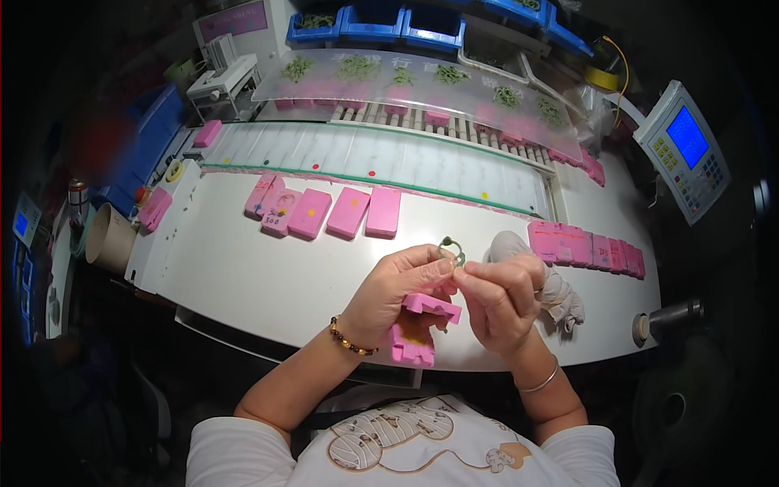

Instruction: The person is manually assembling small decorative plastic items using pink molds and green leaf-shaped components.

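A small workshop, a place where people make things by hand and with machines.
From here I see a big white table (211,243) with pink blocks (382,213) lined up on it. Behind them is a long white track (308,152) with green edges, and a row of round rollers (466,128). Little piles of green bits (357,67) sit on a see-through shelf (471,96). Blue bins (369,34) stand up high at the back. On the right, a machine's button box (704,166) has a bright blue screen (687,138).
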{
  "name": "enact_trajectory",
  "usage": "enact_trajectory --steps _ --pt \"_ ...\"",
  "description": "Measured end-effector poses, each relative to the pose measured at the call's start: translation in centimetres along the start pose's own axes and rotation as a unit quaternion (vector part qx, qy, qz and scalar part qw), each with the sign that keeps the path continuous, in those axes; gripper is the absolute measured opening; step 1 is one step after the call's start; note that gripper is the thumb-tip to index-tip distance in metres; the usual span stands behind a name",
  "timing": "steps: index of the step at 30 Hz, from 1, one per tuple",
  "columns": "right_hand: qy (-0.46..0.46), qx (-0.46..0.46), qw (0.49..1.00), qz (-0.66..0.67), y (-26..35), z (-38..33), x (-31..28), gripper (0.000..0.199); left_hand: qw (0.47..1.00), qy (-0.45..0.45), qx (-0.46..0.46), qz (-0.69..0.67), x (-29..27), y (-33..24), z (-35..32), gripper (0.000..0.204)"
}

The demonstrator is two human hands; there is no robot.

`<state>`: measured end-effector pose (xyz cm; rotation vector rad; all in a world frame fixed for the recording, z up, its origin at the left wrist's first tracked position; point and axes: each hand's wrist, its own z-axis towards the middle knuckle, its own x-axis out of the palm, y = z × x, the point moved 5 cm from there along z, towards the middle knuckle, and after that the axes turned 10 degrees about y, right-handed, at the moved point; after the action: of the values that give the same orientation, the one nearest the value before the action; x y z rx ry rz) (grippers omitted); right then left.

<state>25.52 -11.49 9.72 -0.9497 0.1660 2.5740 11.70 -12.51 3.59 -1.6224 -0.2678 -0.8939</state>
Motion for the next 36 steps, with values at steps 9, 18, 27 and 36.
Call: enact_trajectory --steps 9,18,27,36 --pt "-0.047 0.180 0.955 0.230 -0.6 -0.9 1.5 0.014 0.993 0.040 0.025 -0.108 0.2 1.0 0.4 0.016" --pt "-0.018 0.443 0.683 0.581 -3.6 -4.4 5.2 0.009 0.881 -0.131 0.203 0.406 -1.1 -2.2 0.0 0.009" --pt "0.246 0.295 0.866 0.322 -5.8 -0.2 2.4 0.011 0.806 -0.086 0.139 0.568 -0.5 -2.7 0.3 0.019" --pt "-0.034 0.484 0.731 0.480 -26.5 5.3 -2.1 0.029 0.957 -0.049 -0.016 0.285 -1.5 -0.6 0.4 0.016"
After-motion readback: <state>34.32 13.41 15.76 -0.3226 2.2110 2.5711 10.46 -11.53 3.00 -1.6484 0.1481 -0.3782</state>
